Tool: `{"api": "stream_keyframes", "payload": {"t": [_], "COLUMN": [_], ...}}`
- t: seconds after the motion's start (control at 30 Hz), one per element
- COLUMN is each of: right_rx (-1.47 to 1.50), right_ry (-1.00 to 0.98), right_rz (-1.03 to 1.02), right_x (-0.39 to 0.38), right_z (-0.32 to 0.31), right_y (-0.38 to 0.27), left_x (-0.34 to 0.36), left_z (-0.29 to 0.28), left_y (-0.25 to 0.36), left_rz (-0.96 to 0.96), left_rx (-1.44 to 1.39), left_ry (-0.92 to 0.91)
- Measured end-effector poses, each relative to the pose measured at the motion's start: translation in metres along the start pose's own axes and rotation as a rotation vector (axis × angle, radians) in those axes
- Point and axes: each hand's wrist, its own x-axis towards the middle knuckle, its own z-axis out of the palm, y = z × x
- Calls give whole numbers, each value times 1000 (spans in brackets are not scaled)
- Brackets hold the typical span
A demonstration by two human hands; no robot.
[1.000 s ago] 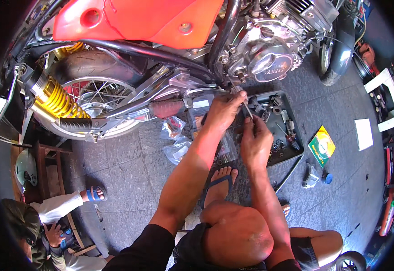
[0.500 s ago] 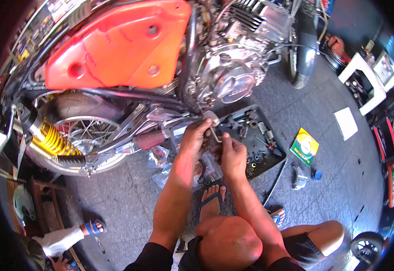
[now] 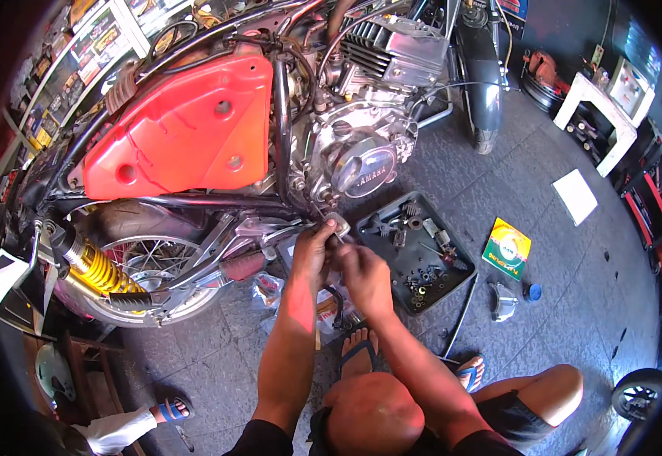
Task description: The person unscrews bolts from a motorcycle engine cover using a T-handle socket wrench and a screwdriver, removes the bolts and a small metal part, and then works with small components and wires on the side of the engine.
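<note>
My left hand (image 3: 312, 251) is closed, its thumb pressed on a small light-grey metal part (image 3: 340, 223), just below the motorcycle's engine (image 3: 365, 163). The part's exact kind cannot be made out. Close against it on the right is my right hand (image 3: 366, 281), its fingers curled and slightly blurred. Whatever they hold is hidden. Both hands are over the left side of a dark tray (image 3: 452, 283), which contains gears, bolts and other small metal pieces.
A motorcycle with a red side panel (image 3: 186, 137) and yellow shock spring (image 3: 103, 266) spans the far side. Right of the tray lie a green-yellow packet (image 3: 507, 249), a metal cover (image 3: 504, 302), a blue cap (image 3: 532, 292) and white paper (image 3: 575, 197). Another person's sandalled foot (image 3: 171, 410) is at lower left.
The view has shifted, moving the motorcycle left in the picture. My right hand has come closer to my left, and the bent metal rod seen between them earlier is now mostly hidden.
</note>
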Motion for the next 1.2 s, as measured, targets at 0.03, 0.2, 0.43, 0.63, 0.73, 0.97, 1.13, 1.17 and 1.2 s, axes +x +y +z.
{"api": "stream_keyframes", "payload": {"t": [0.03,0.2,0.43,0.63,0.73,0.97,1.13,1.17,1.2], "right_rx": [279,-422,-379,578,-309,-84,-103,-28,-10], "right_ry": [-77,217,99,-126,187,46,16,-11,-42], "right_rz": [281,-395,-244,499,-276,-86,-45,-16,39], "right_x": [7,-15,-14,13,-5,-8,5,5,10], "right_z": [-3,-2,10,-7,0,16,-1,-5,-11], "right_y": [7,-4,-15,5,9,-1,6,-6,-4], "left_x": [-1,9,-2,5,6,22,15,4,4], "left_z": [-1,-5,2,1,-2,-20,-10,-3,-6], "left_y": [0,-7,7,1,6,-12,4,13,16], "left_rz": [-4,40,-11,19,5,-99,-202,-246,-268], "left_rx": [-19,3,14,-3,48,-107,-146,-158,-155], "left_ry": [29,31,52,87,29,-16,-53,20,-45]}}
